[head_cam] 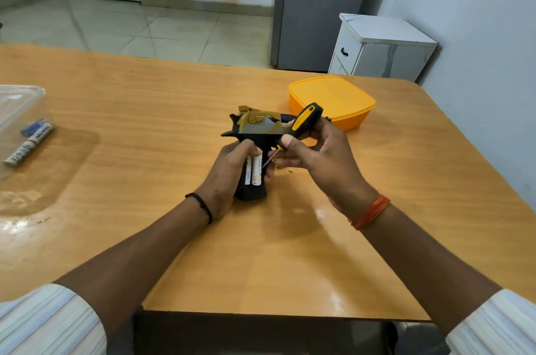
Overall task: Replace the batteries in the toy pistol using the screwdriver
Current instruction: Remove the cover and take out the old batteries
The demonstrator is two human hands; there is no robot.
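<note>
Two hands at the middle of a wooden table work on a toy pistol whose grip lies open.

By the table's (145, 99) left edge lie used batteries (29, 141) beside a clear plastic lid (17, 102). At the middle, the left hand (229, 173) curls its fingers round the toy pistol's (258, 128) black grip, where two white batteries (253, 170) sit side by side in the open compartment. Just right of it, the right hand (316, 160) holds the screwdriver (301, 125), thumb and fingers closed on its yellow-and-black handle; the thin shaft slants down to the left, its tip close to the white batteries. Beyond that hand, toward the far right corner, stands an orange container (333, 99) with its lid on.
</note>
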